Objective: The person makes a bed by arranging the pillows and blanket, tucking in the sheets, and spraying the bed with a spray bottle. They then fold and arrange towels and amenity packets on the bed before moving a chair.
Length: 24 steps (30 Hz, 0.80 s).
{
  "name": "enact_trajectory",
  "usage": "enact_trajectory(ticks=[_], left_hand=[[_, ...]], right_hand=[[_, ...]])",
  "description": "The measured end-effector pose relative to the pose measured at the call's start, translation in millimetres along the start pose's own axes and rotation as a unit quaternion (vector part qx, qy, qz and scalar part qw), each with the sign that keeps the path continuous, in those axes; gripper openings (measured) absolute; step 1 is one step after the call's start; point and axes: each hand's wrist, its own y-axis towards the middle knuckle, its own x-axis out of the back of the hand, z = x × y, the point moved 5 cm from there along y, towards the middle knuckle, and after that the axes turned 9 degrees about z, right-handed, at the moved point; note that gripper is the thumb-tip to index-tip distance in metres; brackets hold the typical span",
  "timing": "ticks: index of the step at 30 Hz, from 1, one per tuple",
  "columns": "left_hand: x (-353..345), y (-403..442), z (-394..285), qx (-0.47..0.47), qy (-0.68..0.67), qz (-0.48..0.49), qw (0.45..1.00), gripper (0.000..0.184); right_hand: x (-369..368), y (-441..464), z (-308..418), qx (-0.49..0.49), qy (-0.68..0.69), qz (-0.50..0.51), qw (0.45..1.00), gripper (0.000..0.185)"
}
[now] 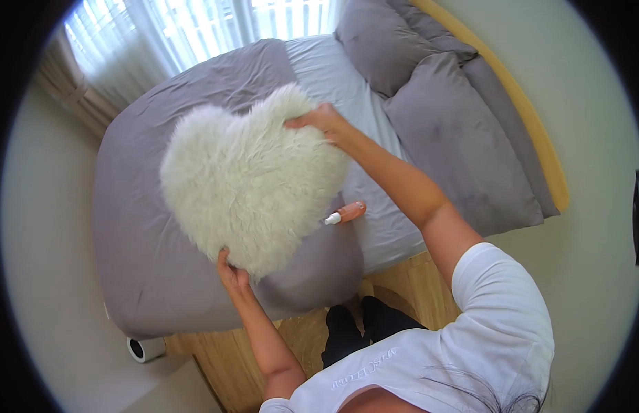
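Note:
A white, shaggy, heart-shaped piece (247, 179) is held up over the bed, its broad furry face turned to the camera. My left hand (233, 272) grips its lower edge near the point of the heart, thumb on the fur. At the upper right lobe my right hand (321, 121) holds it, with the fingers partly hidden. Just right of the furry piece, an orange bottle with a white cap (348, 213) lies on the bed.
The bed has a grey cover (140, 255), a pale blue sheet (333, 76) and grey pillows (464, 138) against a wooden headboard (529, 113). Curtains (140, 48) hang behind. A white cylindrical object (146, 350) stands at the lower left, by the wooden floor (216, 358).

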Motion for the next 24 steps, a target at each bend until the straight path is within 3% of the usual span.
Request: enact_trajectory(ticks=[2,4,6,10,12,13,15,16,18,21,24], left_hand=[[-54,14,-6,-0.02,0.054,0.034,0.998,0.062],[-90,26,7,-0.043,0.109,0.065,0.991,0.067],[-105,35,37,-0.014,0.315,0.054,0.947,0.074],[-130,13,91,-0.004,0.398,0.079,0.914,0.075],[-132,-1,110,-0.006,0.422,0.073,0.904,0.07],[-137,-11,113,-0.018,0.443,0.075,0.893,0.067],[-136,-20,125,-0.031,0.469,0.08,0.879,0.067],[-135,-26,133,-0.039,0.499,0.087,0.862,0.068],[-125,-32,146,-0.049,0.508,0.088,0.855,0.066],[-121,-37,148,-0.061,0.534,0.076,0.84,0.064],[-120,-43,151,-0.062,0.554,0.067,0.828,0.063]], right_hand=[[26,-35,49,0.124,0.074,0.008,0.989,0.037],[64,-65,84,0.174,0.031,-0.063,0.982,0.035],[86,-106,119,0.238,-0.014,-0.123,0.963,0.035],[157,-112,134,0.31,-0.035,-0.204,0.928,0.034],[196,-102,130,0.307,-0.084,-0.317,0.894,0.043],[211,-90,121,0.308,-0.085,-0.313,0.894,0.043],[248,-77,107,0.247,-0.253,-0.455,0.817,0.061],[262,-69,92,0.25,-0.256,-0.458,0.813,0.061],[277,-58,65,0.11,-0.339,-0.567,0.743,0.072],[277,-59,71,0.057,-0.297,-0.549,0.779,0.071],[280,-61,72,0.052,-0.268,-0.575,0.771,0.071]])
